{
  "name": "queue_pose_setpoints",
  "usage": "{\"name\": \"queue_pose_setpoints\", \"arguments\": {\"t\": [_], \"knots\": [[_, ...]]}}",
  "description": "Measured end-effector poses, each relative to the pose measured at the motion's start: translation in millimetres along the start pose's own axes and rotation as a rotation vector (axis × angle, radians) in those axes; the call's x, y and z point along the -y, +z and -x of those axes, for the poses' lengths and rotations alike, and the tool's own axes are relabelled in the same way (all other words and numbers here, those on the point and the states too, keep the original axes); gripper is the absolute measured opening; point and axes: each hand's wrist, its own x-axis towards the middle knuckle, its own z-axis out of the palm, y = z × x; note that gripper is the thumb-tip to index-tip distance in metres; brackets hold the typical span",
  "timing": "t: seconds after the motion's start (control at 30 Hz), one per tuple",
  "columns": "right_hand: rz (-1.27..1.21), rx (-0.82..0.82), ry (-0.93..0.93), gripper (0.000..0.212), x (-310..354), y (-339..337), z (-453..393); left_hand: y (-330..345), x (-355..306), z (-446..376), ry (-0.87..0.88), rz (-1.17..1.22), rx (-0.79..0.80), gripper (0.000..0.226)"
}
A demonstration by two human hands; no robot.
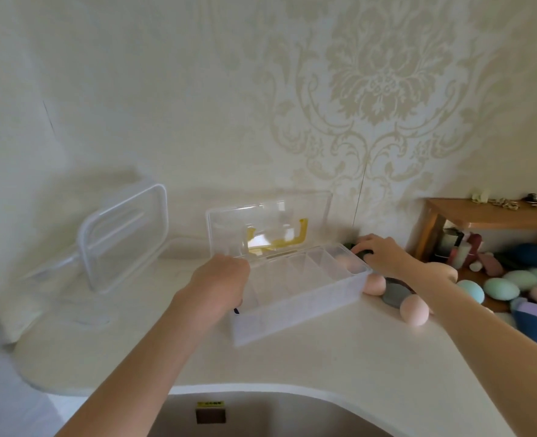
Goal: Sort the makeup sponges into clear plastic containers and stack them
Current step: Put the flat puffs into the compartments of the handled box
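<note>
Left hand (221, 275) is curled closed on the near left rim of the divided clear box (298, 294), whose lid stands open on the pale tabletop (324, 357). Right hand (379, 252) rests just past the box's right end, fingers bent around a dark sponge (364, 254). One pink sponge (344, 261) lies in the rightmost compartment; another pink sponge (413, 310) lies outside, right of the box.

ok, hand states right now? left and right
Left hand: closed on the near-left edge of the clear divided box.
Right hand: closed on a dark sponge beside the box.
</note>
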Motion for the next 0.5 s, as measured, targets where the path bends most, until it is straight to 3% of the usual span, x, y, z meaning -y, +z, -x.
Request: {"name": "queue_pose_setpoints", "arguments": {"t": [0.07, 0.13, 0.23, 0.33, 0.4, 0.5], "knots": [[-0.084, -0.112, -0.005, 0.04, 3, -7, 8, 0, 2, 0, 0.001, 0.028, 0.0, 0.028], [-0.23, -0.334, -0.01, 0.029, 14, -20, 21, -1, 2, -1, 0.004, 0.052, 0.007, 0.029], [-0.444, -0.58, -0.144, 0.015, 49, -38, 49, -2, 3, 0, 0.007, 0.08, 0.027, 0.025], [-0.64, -0.442, -0.317, 0.012, 101, -31, 78, -2, 3, 0, 0.009, 0.08, 0.028, 0.017], [-0.611, -0.319, -0.382, 0.016, 131, -12, 91, -2, 3, 1, -0.002, 0.1, 0.036, 0.018], [-0.529, -0.28, -0.429, 0.017, 155, 15, 95, -3, 2, 3, -0.001, 0.121, 0.011, 0.018]]}}
